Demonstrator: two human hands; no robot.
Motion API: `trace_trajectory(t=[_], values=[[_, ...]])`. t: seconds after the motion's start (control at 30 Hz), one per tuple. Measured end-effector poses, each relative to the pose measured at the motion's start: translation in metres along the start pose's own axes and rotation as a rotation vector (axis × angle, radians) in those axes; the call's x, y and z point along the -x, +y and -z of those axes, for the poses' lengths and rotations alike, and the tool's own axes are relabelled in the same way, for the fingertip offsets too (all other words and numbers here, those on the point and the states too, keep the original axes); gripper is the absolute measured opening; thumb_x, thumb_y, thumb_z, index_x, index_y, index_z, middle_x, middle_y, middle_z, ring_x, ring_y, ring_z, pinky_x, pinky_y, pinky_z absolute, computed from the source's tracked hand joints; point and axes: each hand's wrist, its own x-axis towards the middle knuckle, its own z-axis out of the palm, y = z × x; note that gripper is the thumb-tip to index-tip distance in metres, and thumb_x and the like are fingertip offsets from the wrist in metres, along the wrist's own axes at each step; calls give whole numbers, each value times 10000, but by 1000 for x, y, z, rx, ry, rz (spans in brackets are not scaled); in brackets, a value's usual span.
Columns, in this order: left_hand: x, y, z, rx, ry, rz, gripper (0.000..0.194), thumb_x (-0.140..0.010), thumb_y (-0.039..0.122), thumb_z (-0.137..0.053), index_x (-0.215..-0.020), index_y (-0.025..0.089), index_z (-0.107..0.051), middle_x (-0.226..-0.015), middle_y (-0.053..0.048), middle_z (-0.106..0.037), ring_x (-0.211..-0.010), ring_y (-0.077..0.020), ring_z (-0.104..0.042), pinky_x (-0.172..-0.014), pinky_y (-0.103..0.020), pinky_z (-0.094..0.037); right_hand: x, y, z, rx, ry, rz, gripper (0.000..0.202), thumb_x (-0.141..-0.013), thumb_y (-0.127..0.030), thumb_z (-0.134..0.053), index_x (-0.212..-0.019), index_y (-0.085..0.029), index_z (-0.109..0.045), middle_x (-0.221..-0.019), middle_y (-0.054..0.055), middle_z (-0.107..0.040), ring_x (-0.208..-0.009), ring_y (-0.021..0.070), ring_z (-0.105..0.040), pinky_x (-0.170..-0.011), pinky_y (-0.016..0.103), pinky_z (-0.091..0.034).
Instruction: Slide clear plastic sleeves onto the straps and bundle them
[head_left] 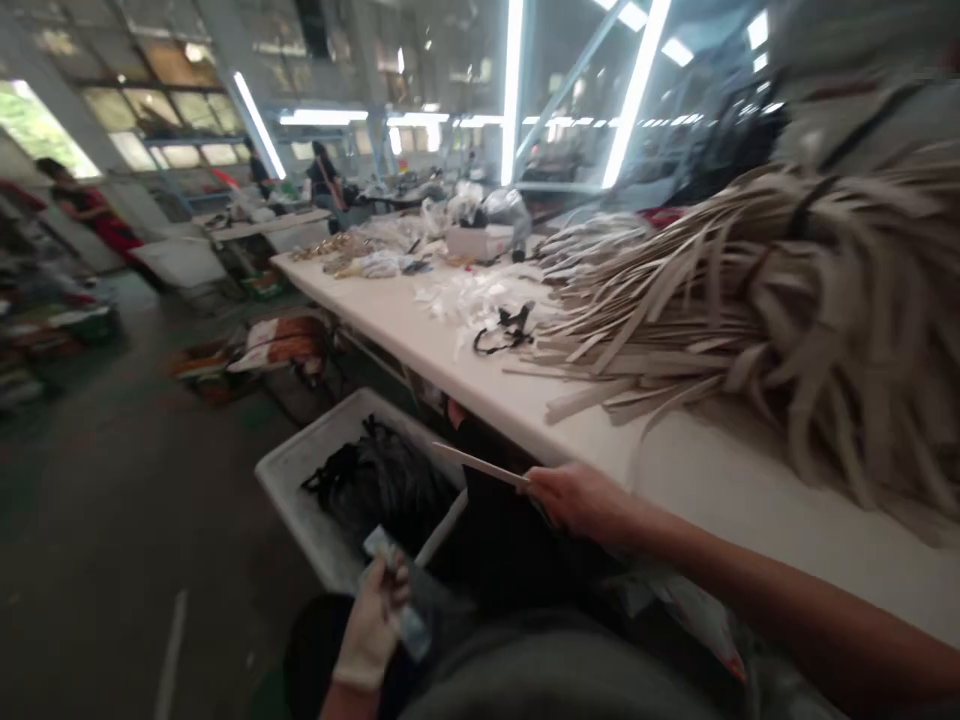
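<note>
My right hand point(577, 500) is bare and closed at the table's front edge. It pinches one end of a thin pale strip point(480, 464), whose free end points left toward the plastic bin. Lower down, my left hand point(379, 612) wears a whitish glove that leaves the fingertips bare. Its fingers are curled round a blurred, pale blue flat piece point(411, 634), which sticks out above and below the fist; its exact kind is unclear. Right of my right hand, a large heap of beige strips point(675, 320) lies on the table, bound with a dark tie.
A white bin point(296, 500) with black strap-like material point(382, 480) stands left of the table point(420, 345). Clear plastic bags point(469, 295) and a black strap point(504, 332) lie on the tabletop. Several people are in the background. A stool with cloth point(285, 345) stands beyond the bin.
</note>
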Motion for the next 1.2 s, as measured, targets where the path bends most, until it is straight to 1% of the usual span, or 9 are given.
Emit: trace_trajectory(t=[0.03,0.13,0.23,0.37,0.5,0.63,0.87,1.03,1.2], values=[[0,4,-2,105,-128,-28,239,-899,348,-644,-720,193,-617,-619,42,-552,-457,-33,-476,-362,-108,-331,-1,-23,-15,-151,-135,80,349,-1016,-402,-390,-953,-214,-677,-693,14,-674,-570,130,-603,-563,222,-397],[-3,19,-4,265,-218,-124,231,-779,325,-790,-779,157,-631,-655,33,-577,-509,-41,-514,-384,-107,-339,-8,-70,-55,-498,-406,249,347,-994,-412,-408,-991,-182,-667,-862,41,-705,-625,125,-631,-593,219,-471],[-8,34,3,339,-199,-177,258,-770,338,-800,-852,141,-655,-685,19,-604,-493,-36,-500,-362,-108,-287,-20,-81,-89,-602,-410,188,399,-984,-445,-389,-1139,-179,-642,-800,22,-687,-527,113,-580,-517,217,-458],[-6,38,18,382,-176,-195,245,-795,340,-779,-883,137,-675,-707,4,-629,-503,-40,-522,-366,-109,-293,-28,-72,-115,-456,-292,101,461,-975,-504,-362,-1104,-193,-677,-588,-16,-602,-499,135,-578,-511,228,-436],[-9,31,25,459,-160,-126,196,-840,316,-737,-892,135,-685,-731,-8,-645,-498,-28,-515,-359,-106,-277,-27,-68,-125,-327,-289,102,480,-967,-530,-341,-1042,-215,-696,-609,-2,-641,-569,161,-628,-554,251,-435],[-14,25,25,504,-214,-62,192,-835,308,-743,-900,137,-685,-711,10,-624,-499,-23,-516,-365,-99,-288,-30,-63,-135,-272,-302,59,503,-970,-532,-318,-1049,-225,-707,-616,2,-664,-587,169,-646,-560,260,-430],[-18,22,21,497,-207,-58,222,-800,326,-778,-887,145,-682,-757,1,-643,-503,-19,-515,-358,-96,-286,-37,-51,-147,-226,-335,37,508,-973,-532,-307,-1024,-222,-707,-639,11,-676,-589,178,-646,-548,265,-423],[-17,22,19,474,-144,-40,222,-797,336,-781,-883,159,-677,-697,19,-604,-517,-31,-525,-373,-97,-296,-39,-50,-148,-248,-322,26,519,-979,-540,-294,-993,-212,-696,-649,16,-665,-606,183,-648,-571,268,-449],[-19,22,18,489,-165,-46,256,-762,317,-814,-885,143,-671,-681,28,-587,-494,-19,-479,-364,-99,-270,-43,-45,-152,-235,-355,10,488,-980,-513,-308,-995,-218,-697,-651,14,-667,-613,182,-650,-557,259,-445]])
